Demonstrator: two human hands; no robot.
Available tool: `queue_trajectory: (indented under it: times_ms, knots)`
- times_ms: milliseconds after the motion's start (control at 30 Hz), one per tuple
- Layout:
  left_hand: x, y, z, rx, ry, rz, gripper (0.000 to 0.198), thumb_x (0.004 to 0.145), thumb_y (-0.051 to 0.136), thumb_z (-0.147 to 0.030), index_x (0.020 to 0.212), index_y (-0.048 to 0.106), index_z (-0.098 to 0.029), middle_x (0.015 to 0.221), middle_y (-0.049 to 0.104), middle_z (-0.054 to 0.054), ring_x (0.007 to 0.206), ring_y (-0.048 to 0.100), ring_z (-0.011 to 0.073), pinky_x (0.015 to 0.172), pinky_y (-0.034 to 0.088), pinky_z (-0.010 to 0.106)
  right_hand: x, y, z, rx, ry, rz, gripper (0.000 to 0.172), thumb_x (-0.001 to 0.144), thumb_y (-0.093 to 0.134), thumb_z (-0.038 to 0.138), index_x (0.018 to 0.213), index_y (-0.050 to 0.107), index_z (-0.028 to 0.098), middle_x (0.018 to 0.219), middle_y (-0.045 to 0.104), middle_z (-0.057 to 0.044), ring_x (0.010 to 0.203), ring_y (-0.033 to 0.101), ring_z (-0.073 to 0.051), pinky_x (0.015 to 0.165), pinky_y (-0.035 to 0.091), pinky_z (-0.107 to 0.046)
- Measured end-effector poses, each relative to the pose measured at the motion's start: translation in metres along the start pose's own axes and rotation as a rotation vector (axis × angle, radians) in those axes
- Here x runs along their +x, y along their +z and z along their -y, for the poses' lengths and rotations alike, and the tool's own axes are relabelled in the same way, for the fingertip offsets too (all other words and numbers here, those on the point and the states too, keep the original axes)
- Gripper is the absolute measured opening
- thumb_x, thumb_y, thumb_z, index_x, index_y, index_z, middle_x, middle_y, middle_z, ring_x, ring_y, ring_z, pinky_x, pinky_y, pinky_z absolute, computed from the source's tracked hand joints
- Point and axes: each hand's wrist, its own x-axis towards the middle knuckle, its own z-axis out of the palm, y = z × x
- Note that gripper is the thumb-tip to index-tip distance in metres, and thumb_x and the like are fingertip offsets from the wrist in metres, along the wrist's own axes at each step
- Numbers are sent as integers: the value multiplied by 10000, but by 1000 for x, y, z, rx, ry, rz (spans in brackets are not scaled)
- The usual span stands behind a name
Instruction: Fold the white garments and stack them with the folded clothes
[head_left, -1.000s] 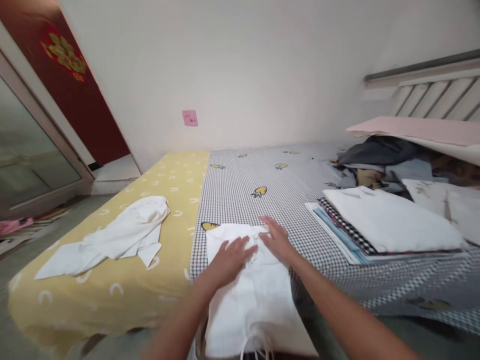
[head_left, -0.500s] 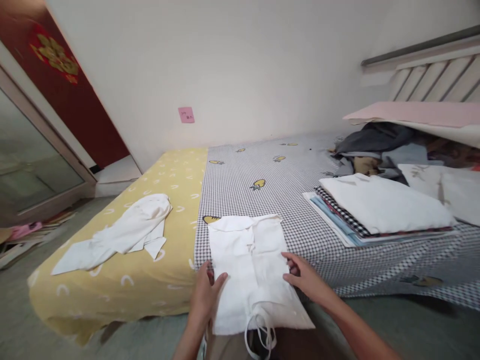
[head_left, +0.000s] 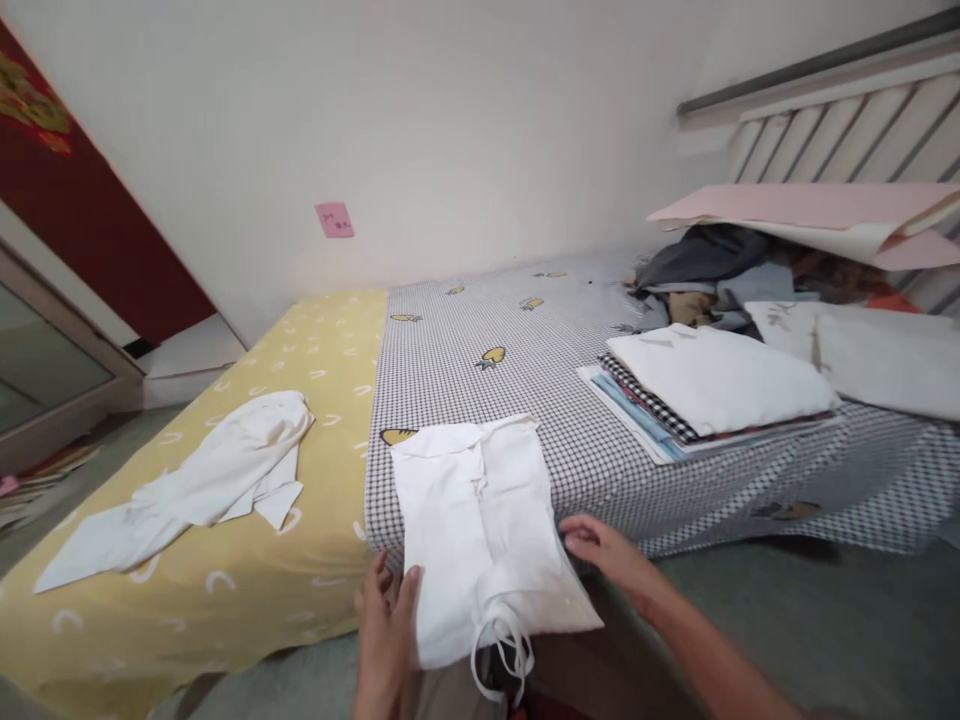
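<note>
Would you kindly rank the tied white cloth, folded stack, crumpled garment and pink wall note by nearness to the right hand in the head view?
1. Tied white cloth: beside the right hand.
2. Folded stack: ahead, right on bed.
3. Crumpled garment: left, on yellow sheet.
4. Pink note: on the wall.

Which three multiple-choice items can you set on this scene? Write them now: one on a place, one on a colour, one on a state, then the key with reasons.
1. Where does the white cloth garment lie?
A. Over the headboard
B. On the checked bedsheet, overhanging the bed's edge
C. Flat on the floor

2. What colour is the other bedsheet?
A. Yellow
B. Pink
C. Blue

3. How is the right hand?
A. Clenched in a fist
B. Gripping the garment's ties
C. Open, beside the garment's edge

1 B: its lower part extends past the mattress edge.
2 A: it shows yellow with white arcs.
3 C: its fingers are extended, holding nothing.
</note>
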Motion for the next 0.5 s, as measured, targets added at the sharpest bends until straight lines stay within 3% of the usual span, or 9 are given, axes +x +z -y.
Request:
queue_trajectory:
  times_ms: [100,233,333,433,500]
  knots:
    - [2,0,-2,76,31,-15,682,710,585,-720,1099,621,-161,1159,573,162,1035,624,325,929,526,540,-3,9,-6,-17,16,97,424,672,684,537,939,655,209,755,638,9,748,615,-196,736,479,-340]
    - [-1,3,-7,100,49,76,584,683,593,-699,927,638,-170,991,630,130,957,620,332,923,502,546,3,26,-13,-36,-20,-116,359,665,686,472,920,601,233,642,533,64,615,545,-161,637,451,-299]
    - [-5,5,-12,123,30,89,519,684,582,-650,873,651,-172,913,639,115,896,619,326,885,503,530,11,37,-14,-51,-43,-124,241,654,647,418,800,603,232,597,484,59,592,511,-165,606,437,-297]
    - [-10,5,-15,126,63,55,464,719,561,-603,842,680,-172,925,615,112,906,610,315,919,501,524,12,41,-10,-91,-89,-161,181,644,640,402,676,590,231,635,505,20,657,516,-194,659,454,-332]
    - [-14,3,-14,113,112,4,431,754,566,-583,825,696,-178,1015,601,126,989,606,316,983,489,521,7,40,-5,-146,-185,-274,192,662,650,420,671,599,235,731,561,-25,760,546,-236,754,475,-383]
